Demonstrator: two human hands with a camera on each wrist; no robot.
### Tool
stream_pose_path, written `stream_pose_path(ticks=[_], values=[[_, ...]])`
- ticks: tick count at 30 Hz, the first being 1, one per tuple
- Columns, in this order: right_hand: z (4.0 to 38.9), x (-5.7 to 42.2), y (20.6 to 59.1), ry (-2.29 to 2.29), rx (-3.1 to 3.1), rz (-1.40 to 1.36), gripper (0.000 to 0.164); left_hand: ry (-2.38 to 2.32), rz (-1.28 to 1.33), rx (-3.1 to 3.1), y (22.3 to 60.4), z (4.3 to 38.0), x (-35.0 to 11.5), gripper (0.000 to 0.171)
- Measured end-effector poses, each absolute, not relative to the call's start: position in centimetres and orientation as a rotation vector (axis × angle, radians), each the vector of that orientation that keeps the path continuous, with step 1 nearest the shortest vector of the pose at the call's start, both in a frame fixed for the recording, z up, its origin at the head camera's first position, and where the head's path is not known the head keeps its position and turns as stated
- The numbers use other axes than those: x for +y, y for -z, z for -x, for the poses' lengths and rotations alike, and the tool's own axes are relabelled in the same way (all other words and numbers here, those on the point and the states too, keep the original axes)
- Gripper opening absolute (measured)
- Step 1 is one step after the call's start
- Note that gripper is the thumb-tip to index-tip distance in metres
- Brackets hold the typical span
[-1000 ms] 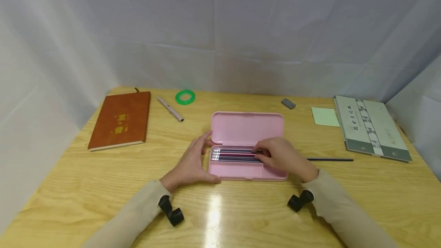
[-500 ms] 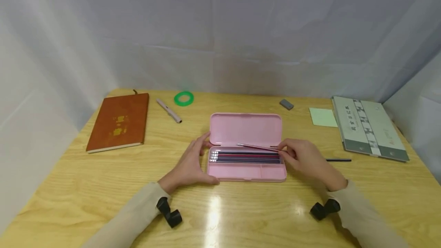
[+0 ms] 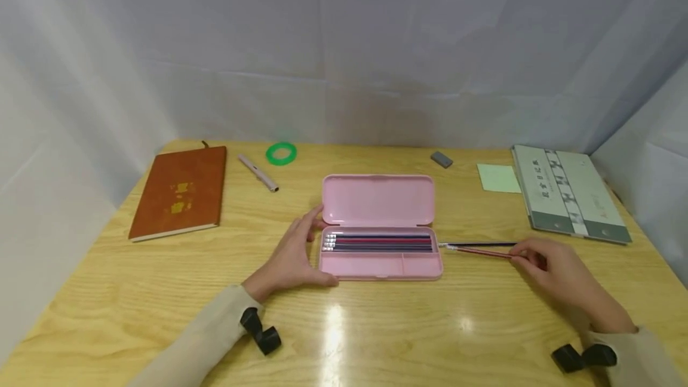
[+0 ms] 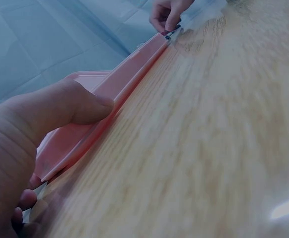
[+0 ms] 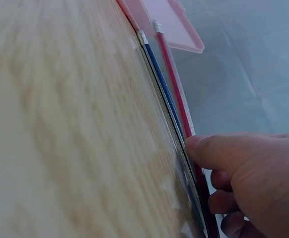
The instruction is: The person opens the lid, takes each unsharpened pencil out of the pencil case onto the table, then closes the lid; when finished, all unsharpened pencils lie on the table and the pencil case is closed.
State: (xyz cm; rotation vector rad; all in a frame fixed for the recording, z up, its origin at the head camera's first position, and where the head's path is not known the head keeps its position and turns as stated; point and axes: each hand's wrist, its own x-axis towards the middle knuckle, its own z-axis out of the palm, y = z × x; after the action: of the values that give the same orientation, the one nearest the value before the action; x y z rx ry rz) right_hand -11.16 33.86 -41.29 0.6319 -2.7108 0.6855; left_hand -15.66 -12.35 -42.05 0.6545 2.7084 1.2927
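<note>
A pink pencil case (image 3: pixel 362 266) lies with its lid up in the middle of the table. Several dark and red pencils (image 3: pixel 381 243) fill its back compartment, metal-ringed ends to the left. My left hand (image 3: pixel 290 257) holds the case's left end, thumb (image 4: pixel 87 105) along the front edge and fingers towards the back. Right of the case, my right hand (image 3: pixel 559 270) pinches a red pencil (image 5: pixel 172 79) between thumb and fingers. Beside that pencil a dark blue pencil (image 5: pixel 159 74) lies on the table, its far end hidden behind the hand.
A brown notebook (image 3: pixel 183 193), a pale pen (image 3: pixel 258 173) and a green tape ring (image 3: pixel 281 153) lie at the back left. To the back right are a grey eraser (image 3: pixel 442 159), green sticky notes (image 3: pixel 498 178) and a grey-green account book (image 3: pixel 572 193).
My right hand has lifted the red pencil out of the case and carried it right, down beside the dark blue pencil. The left hand stays at the case's left end.
</note>
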Motion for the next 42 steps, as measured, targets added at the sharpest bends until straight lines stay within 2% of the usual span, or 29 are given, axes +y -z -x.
stream_pose_path(ticks=[9, 16, 23, 29, 34, 42], values=[[12.3, 32.6, 41.2, -0.682, -2.776, -0.653, 0.027, -1.297, -0.653, 2.714, 42.1, 15.6, -12.7, 0.132], [13.6, 30.4, 40.5, -0.615, -2.924, -0.649, 0.015, -1.298, -0.650, 2.714, 42.3, 15.7, -12.7, 0.132], [14.8, 27.7, 39.3, -0.640, -2.943, -0.762, 0.022, -1.309, -0.666, 2.710, 42.3, 15.6, -12.5, 0.132], [16.6, 23.4, 39.2, -0.727, -2.866, -0.943, 0.013, -1.301, -0.662, 2.712, 42.5, 15.7, -12.4, 0.132], [17.4, 20.5, 39.2, -0.691, -2.881, -1.064, 0.016, -1.289, -0.673, 2.720, 42.4, 15.7, -12.3, 0.133], [17.9, 18.2, 39.1, -0.568, -2.903, -1.028, 0.012, -1.274, -0.679, 2.732, 42.5, 15.8, -12.5, 0.132]])
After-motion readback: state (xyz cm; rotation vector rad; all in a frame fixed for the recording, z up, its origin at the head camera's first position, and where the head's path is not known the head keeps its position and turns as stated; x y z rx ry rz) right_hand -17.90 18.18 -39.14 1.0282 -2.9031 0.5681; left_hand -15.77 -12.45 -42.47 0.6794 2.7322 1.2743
